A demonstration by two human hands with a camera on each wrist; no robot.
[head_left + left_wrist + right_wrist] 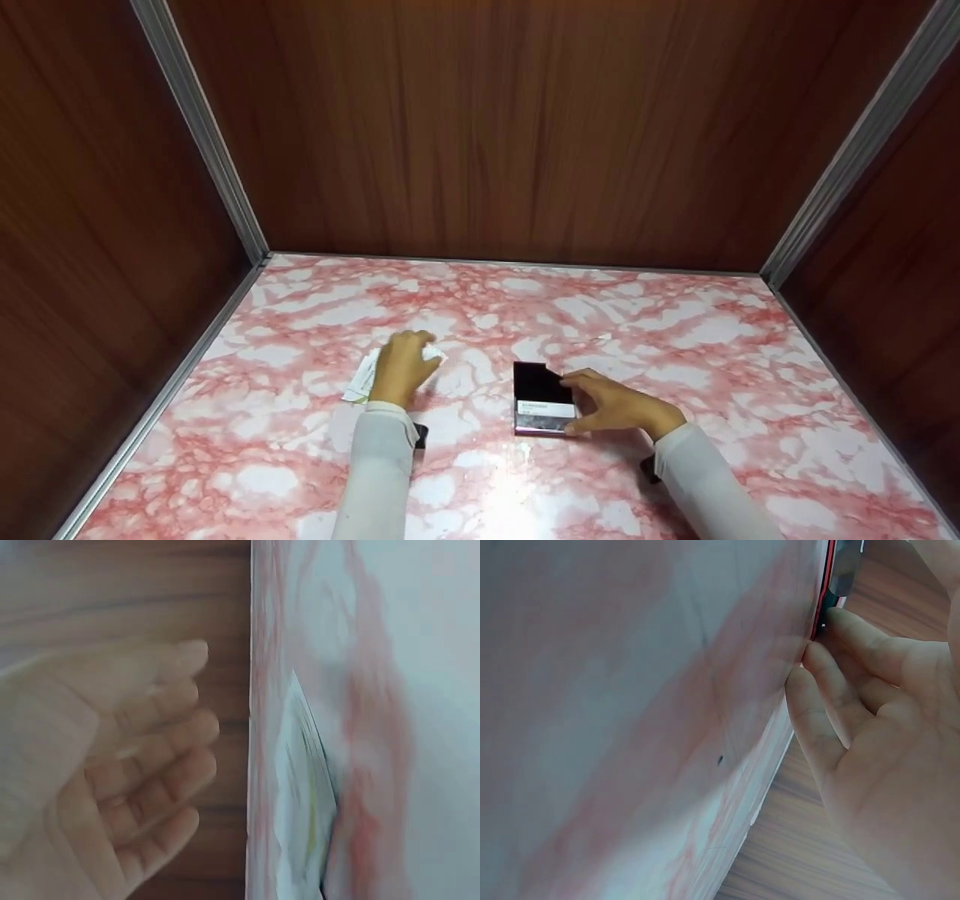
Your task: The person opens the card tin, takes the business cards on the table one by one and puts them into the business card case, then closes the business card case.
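A dark flat box (534,382) with a white label band lies near the middle of the marbled table. At its right side, my right hand (619,405) grips it between thumb and fingers. In the right wrist view the fingertips of the right hand (885,705) meet the edge of the box (845,570), which is mostly out of frame. My left hand (405,367) is over white papers (360,381), partly covering them. The left wrist view shows the left hand (127,772) with loosely bent fingers, holding nothing, apart from the papers (304,802).
Brown wood-grain panels (480,135) with metal corner posts enclose the back and sides of the red-and-white table (480,480). A small whitish bit (602,337) lies beyond the box, toward the right.
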